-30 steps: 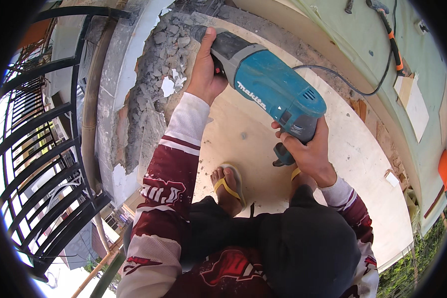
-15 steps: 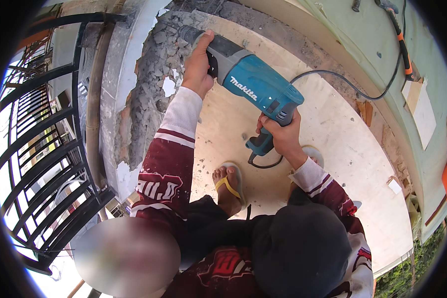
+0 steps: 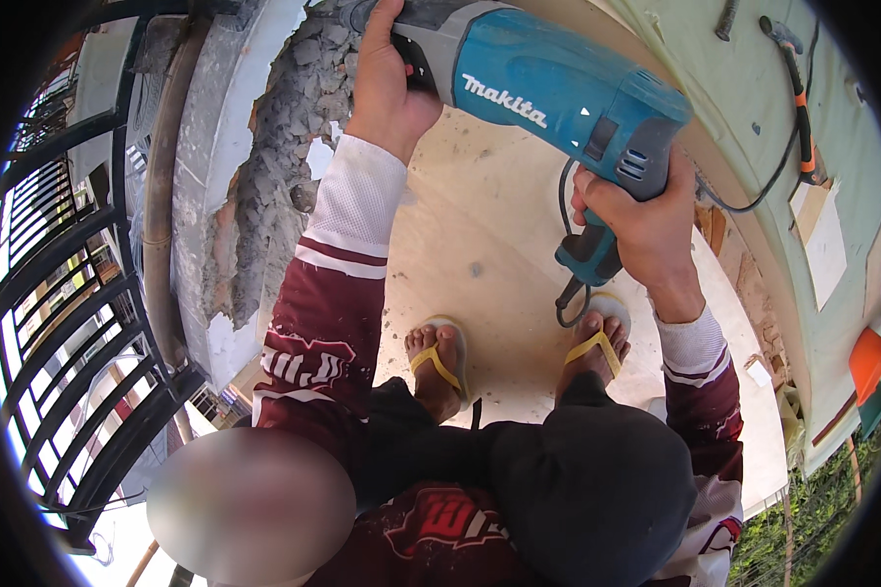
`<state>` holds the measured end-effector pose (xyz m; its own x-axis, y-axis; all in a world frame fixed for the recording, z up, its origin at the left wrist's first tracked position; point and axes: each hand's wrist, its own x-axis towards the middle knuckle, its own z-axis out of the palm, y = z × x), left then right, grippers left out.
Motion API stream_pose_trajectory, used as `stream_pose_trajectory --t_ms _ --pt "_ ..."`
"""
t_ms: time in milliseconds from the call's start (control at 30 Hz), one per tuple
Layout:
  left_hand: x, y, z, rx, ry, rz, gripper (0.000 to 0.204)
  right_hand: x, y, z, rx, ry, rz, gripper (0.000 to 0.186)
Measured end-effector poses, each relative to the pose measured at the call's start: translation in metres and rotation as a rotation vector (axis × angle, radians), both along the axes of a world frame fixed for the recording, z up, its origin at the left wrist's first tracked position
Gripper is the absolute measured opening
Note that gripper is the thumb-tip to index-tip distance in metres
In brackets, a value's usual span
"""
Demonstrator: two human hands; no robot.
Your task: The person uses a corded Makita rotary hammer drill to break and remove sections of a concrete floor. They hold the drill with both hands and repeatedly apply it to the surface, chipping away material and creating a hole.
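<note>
Both of my hands carry a teal and grey rotary hammer (image 3: 548, 64), held across in front of me with its front end toward the upper left. My left hand (image 3: 390, 93) is closed round the front, by the dark side grip and grey collar. Round the rear handle my right hand (image 3: 641, 220) is closed, and the black cord runs from the handle's base. The tool's tip is near the top of a strip of chipped, broken concrete (image 3: 279, 161) along the wall; whether it touches is hard to see.
Black metal railing (image 3: 64, 274) and a vertical pipe (image 3: 162, 225) stand at left. My feet in yellow-strapped flip-flops (image 3: 436, 367) rest on a pale board (image 3: 489, 225). On the green surface at right lie a hammer (image 3: 801, 108), a pale offcut (image 3: 822, 240) and the cord (image 3: 764, 191).
The rotary hammer has come up and to the right and looks larger. My right hand has moved up and right with it; my left hand has shifted slightly up. Both hands keep their grip.
</note>
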<state>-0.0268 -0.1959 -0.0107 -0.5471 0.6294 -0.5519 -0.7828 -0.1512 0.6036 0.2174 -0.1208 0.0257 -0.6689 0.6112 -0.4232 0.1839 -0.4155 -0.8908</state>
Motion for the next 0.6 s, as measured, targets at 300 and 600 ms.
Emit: stream_pose_trajectory --t_ms 300,600 --pt "-0.021 0.008 0.013 0.291 -0.023 0.013 0.05 -0.031 0.035 0.06 0.427 -0.155 0.149 0.034" --pt "-0.041 0.027 0.015 0.39 -0.098 0.19 0.046 -0.074 0.047 0.11 0.614 -0.072 0.25 0.029"
